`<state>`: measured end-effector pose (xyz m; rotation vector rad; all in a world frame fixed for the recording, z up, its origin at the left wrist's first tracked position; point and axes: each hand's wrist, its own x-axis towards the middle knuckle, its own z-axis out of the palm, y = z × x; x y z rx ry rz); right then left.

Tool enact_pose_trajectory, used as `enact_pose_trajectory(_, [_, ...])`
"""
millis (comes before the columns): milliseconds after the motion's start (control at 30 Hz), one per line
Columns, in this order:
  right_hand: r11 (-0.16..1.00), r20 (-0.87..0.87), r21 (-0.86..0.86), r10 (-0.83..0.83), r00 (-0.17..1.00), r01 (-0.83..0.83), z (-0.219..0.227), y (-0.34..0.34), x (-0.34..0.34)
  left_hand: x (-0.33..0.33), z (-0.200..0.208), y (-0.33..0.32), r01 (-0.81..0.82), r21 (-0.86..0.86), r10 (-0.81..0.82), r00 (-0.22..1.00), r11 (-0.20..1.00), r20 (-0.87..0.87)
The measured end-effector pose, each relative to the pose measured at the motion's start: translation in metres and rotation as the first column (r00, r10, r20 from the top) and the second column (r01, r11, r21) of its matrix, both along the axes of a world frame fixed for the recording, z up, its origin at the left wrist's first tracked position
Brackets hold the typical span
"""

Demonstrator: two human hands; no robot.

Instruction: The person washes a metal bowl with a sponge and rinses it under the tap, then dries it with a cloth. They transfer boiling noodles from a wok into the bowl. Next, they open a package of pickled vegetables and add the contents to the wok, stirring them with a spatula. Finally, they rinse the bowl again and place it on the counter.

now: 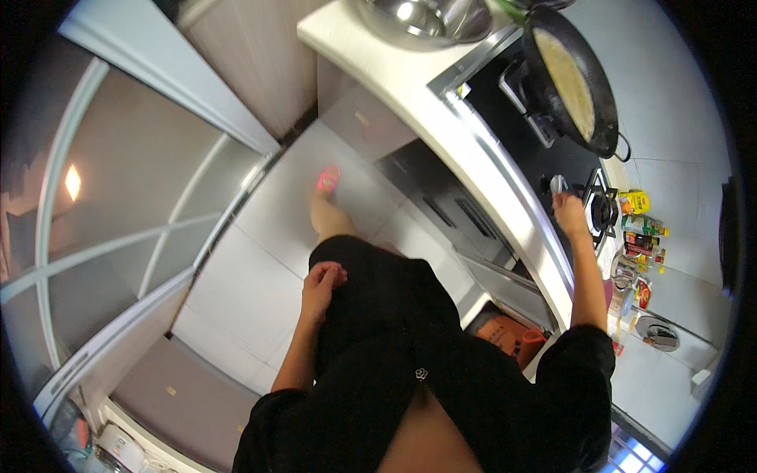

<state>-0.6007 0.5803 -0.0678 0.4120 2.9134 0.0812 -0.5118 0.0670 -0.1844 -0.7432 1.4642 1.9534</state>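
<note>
Touching a silvery knob on the black stove with right hand, near a wok of pale contents; holding left hand half-curled by black clothing

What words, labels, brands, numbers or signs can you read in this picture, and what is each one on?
None reads clearly.
Yellow container beside the stove: label too small.
Bottles along the wall: labels too small.
Orange package in the lower opening: dark marks, too blurred.
Small tag on the cabinet front: too small.
</note>
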Motion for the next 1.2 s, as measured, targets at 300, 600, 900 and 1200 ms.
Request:
enact_pose_trajectory(300, [-0.368, 0.118, -0.929, -0.412, 0.903, -0.046, 0.102, -0.196, -0.112, -0.190, 0.131, 0.034, 0.208, -0.245, -0.321, 0.669, 0.947, -0.670])
enact_pose_trajectory(600, [-0.675, 0.352, -0.476, -0.734, 0.581, -0.564, 0.091, -0.223, -0.327, -0.477, 0.264, 0.178, -0.046, -0.711, -0.673, -0.370, 0.702, -0.640])
enact_pose_trajectory(900, [-0.611, 0.456, -0.436, -0.783, 0.423, -0.661, 0.076, -0.190, -0.421, -0.644, 0.265, 0.312, 0.021, -0.992, -0.768, -0.636, -0.121, 0.081])
enact_pose_trajectory(1200, [-0.553, 0.356, -0.419, -0.830, 0.430, -0.720, 0.057, -0.180, -0.463, -0.665, 0.244, 0.363, 0.553, -0.469, -0.698, -0.681, -0.689, 0.223])
